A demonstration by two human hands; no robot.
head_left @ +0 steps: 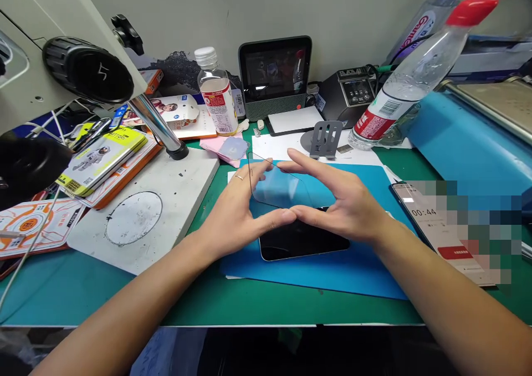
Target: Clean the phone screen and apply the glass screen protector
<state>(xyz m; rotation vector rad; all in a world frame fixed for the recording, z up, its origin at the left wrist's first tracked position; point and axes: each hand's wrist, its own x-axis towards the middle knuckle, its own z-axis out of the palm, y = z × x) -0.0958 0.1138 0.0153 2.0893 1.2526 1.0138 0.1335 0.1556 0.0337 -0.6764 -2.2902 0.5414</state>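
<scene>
A clear glass screen protector [280, 186] with a thin dark rim is held tilted between my two hands. My left hand [233, 212], with a ring on one finger, grips its near and far long edges between thumb and fingers. My right hand [347, 199] pinches the same edges farther to the right, and the two thumbs meet at the near side. Beneath the glass, a dark-screened smartphone [305, 243] lies face up on a blue mat [332, 281]. My hands partly cover the phone's far side.
A microscope stand base [195, 185] with its metal post is at left, beside stacked boxes [103, 160]. Behind are a drink bottle [218, 96], a screen device [274, 71] and a grey phone holder [326, 139]. At right stand a red-capped bottle [399, 102] and a lit phone [432, 221].
</scene>
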